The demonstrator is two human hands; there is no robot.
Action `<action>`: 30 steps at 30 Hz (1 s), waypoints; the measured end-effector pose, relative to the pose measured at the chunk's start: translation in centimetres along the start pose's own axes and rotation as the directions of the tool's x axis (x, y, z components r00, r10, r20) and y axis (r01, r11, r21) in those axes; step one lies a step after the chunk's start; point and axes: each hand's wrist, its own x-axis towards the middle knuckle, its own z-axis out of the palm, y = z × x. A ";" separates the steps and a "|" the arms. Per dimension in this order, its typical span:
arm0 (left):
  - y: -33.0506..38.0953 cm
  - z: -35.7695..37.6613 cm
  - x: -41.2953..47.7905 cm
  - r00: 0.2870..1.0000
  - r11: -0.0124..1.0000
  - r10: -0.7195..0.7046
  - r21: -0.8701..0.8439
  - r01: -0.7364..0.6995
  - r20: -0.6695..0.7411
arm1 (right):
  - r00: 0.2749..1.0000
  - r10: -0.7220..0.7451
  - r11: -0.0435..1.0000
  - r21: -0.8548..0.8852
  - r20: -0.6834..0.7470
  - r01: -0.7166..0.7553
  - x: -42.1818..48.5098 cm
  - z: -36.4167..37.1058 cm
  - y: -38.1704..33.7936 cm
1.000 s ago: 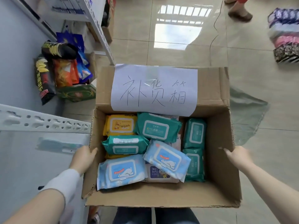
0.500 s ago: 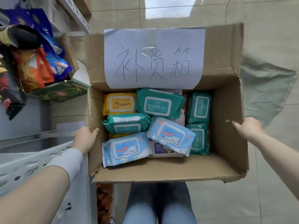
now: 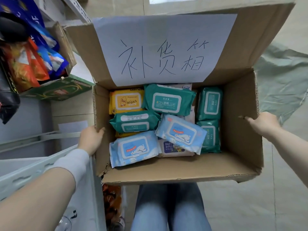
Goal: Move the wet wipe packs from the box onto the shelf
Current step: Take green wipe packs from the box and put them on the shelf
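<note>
Gripping the box (image 3: 241, 117) walls, both hands, over glossy tiled floor (image 3: 250, 205) beside shelf (image 3: 21, 174).

A white sheet of paper (image 3: 164, 47) taped to the raised flap of the cardboard box (image 3: 241, 130) carried three big handwritten characters in black pen: 补货箱. Inside the box, the yellow pack (image 3: 126, 101) read "Wipes" beside a cartoon duck, with "BABY WI" showing along its top edge and "80" in a small badge at its lower left corner. The large teal pack (image 3: 169, 100) next to it showed "75%" followed by the characters 酒精 on its lid label. A pale pack (image 3: 173, 148) half buried under the blue ones read "BABY WIPES". Print on the blue polar-bear packs (image 3: 135, 148) and the other teal packs was too small to read.
</note>
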 end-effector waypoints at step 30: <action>4.4 1.7 2.5 0.862 0.839 0.443 0.225 -0.496 0.247 | 0.972 -0.128 0.663 0.746 0.195 -0.063 -3.8 6.1 -16.5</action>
